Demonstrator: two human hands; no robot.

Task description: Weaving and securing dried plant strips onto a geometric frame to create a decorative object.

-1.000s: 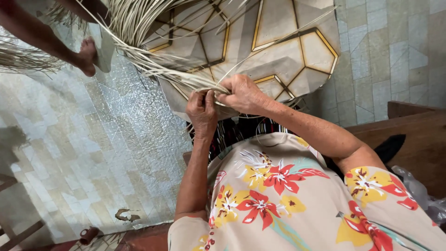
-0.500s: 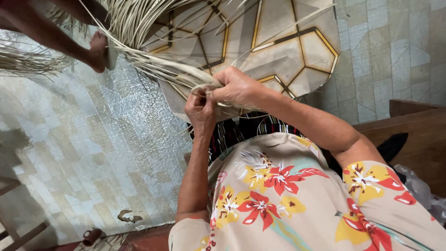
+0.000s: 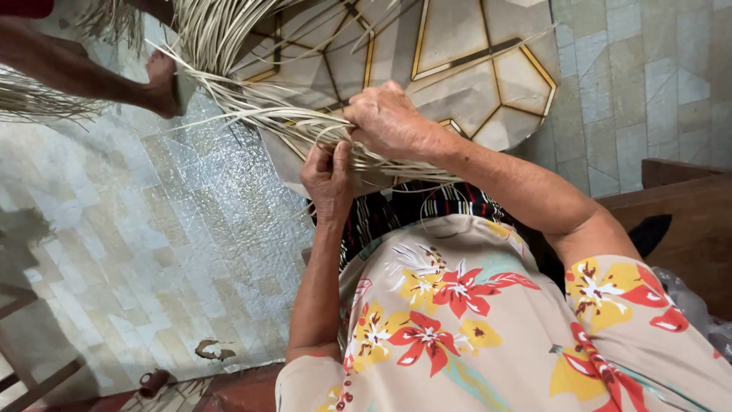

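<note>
- A bare foot [image 3: 162, 82] presses down on the far end of the pale straw strips [image 3: 252, 114], up and to the left of where the hands work; it seems to anchor them against the tiled floor [image 3: 114, 244].
- The left hand [image 3: 329, 177] sits just below the bundle, fingers curled shut around a few strands, thumb pinching them near the right hand.
- The right hand [image 3: 390, 122] lies just above and beside it, closed over the thick gather of strips, knuckles up (exactly which strands it grips is hidden under the palm).
- The strips fan out from the grip toward the foot, and some trail to the right across a geometric-patterned mat [image 3: 473, 69].
- Risk, as I judge it: the strands look dry and springy, so a loosened pinch could let them slip and spring apart; a sharp bend near the fingers might crack one.
</note>
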